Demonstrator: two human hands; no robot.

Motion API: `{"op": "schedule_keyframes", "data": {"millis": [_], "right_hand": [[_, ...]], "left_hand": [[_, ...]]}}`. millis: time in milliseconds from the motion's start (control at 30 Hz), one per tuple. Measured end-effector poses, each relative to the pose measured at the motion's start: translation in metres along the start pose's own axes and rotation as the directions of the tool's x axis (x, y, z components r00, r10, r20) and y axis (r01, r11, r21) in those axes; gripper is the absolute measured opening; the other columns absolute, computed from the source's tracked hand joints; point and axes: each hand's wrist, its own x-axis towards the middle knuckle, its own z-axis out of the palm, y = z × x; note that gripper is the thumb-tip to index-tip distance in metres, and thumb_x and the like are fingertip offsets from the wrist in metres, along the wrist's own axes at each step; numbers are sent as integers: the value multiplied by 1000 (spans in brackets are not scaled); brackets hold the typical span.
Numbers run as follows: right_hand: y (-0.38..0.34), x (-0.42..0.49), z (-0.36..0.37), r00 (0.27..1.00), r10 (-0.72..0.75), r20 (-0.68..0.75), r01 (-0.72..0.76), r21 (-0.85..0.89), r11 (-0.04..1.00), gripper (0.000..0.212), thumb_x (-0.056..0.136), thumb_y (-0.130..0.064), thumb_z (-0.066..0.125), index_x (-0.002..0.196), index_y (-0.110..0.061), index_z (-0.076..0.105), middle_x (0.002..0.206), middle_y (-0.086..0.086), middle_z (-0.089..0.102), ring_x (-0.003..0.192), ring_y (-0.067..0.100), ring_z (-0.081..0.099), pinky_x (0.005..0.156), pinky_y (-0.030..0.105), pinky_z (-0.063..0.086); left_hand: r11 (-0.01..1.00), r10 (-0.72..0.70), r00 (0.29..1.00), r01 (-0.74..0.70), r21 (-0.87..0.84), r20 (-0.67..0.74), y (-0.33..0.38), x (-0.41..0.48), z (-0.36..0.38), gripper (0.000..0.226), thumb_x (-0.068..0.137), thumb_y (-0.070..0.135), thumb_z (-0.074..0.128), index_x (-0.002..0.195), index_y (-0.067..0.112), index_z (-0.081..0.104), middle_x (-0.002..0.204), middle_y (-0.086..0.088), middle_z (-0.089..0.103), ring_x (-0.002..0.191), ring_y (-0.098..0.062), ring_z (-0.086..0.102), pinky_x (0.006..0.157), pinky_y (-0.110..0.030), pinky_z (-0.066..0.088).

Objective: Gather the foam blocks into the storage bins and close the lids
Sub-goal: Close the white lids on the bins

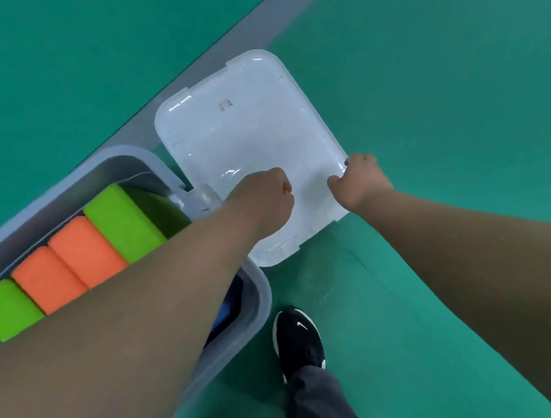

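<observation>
A clear plastic lid (249, 138) lies on the green floor just right of an open grey-rimmed storage bin (260, 304). Inside the bin stand foam blocks side by side: a green one (122, 221), two orange ones (83, 250), another green one (6, 309) and a blue one at the left edge. My right hand (359, 180) pinches the lid's right edge. Over the lid's near left part, my left hand (263, 200) is curled; its fingers are hidden, so its grip does not show. My left forearm crosses over the bin and hides part of its contents.
A grey stripe (228, 44) runs diagonally across the green floor (440, 97) behind the bin and lid. A black shoe (298, 342) and dark trouser leg stand just below the lid, right of the bin's near corner.
</observation>
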Motion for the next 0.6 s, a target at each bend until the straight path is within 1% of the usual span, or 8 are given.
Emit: {"op": "schedule_keyframes", "data": {"millis": [100, 200, 267, 300, 400, 467, 533, 600], "right_hand": [[33, 43, 11, 998, 36, 47, -37, 19, 999, 62, 96, -38, 53, 148, -7, 39, 145, 14, 42, 118, 36, 56, 95, 43, 51], [55, 80, 25, 993, 46, 112, -47, 14, 999, 66, 94, -37, 57, 150, -9, 37, 146, 12, 45, 122, 35, 54, 98, 43, 50], [64, 98, 33, 982, 69, 176, -74, 21, 997, 65, 90, -36, 60, 146, -11, 39, 141, 11, 50, 117, 35, 56, 99, 44, 50], [66, 105, 36, 977, 71, 199, -82, 48, 995, 64, 90, -34, 62, 145, -11, 40, 137, 10, 53, 112, 34, 57, 97, 42, 50], [67, 118, 47, 968, 45, 249, -87, 160, 983, 68, 92, -26, 66, 150, -12, 35, 126, 4, 51, 105, 29, 51, 91, 36, 45], [63, 120, 53, 968, 58, 243, -116, 234, 965, 69, 85, -28, 72, 144, -12, 39, 128, 5, 53, 108, 30, 57, 95, 40, 51], [59, 119, 57, 976, 110, 187, -152, 232, 961, 71, 79, -35, 73, 138, -11, 43, 130, 9, 51, 110, 33, 59, 96, 44, 53], [55, 118, 55, 977, 169, 127, -192, 195, 962, 67, 79, -44, 67, 134, -12, 47, 129, 10, 48, 114, 35, 57, 95, 40, 51]], "left_hand": [[995, -43, 994, 33, 99, 102, 16, 37, 30, 30, 102, 24, 44, 128, 20, 58, 127, -1, 59, 110, -23, 55, 86, -32, 44], [981, -46, 989, 18, 191, 143, 30, 60, 51, 29, 104, 24, 42, 127, 15, 57, 127, -4, 60, 114, -26, 55, 91, -34, 47], [973, -22, 987, -15, 231, 158, 38, 71, 60, 28, 104, 24, 42, 124, 14, 59, 125, -5, 62, 115, -27, 56, 95, -36, 49], [971, -17, 986, -23, 239, 165, 39, 75, 63, 28, 103, 23, 42, 122, 14, 61, 123, -5, 63, 114, -27, 57, 97, -38, 50], [968, -42, 984, -3, 252, 172, 37, 82, 64, 27, 103, 22, 43, 121, 15, 62, 121, -3, 63, 112, -26, 59, 93, -35, 51], [966, -66, 984, 22, 259, 166, 31, 82, 62, 27, 103, 22, 41, 121, 16, 60, 120, -2, 62, 109, -26, 58, 86, -33, 48], [965, -69, 985, 27, 259, 155, 24, 79, 59, 26, 102, 22, 41, 120, 18, 60, 117, 0, 61, 107, -25, 57, 82, -32, 46], [967, -64, 986, 23, 253, 156, 16, 71, 53, 25, 101, 22, 42, 117, 19, 61, 115, 2, 61, 106, -24, 58, 80, -32, 45]]}}
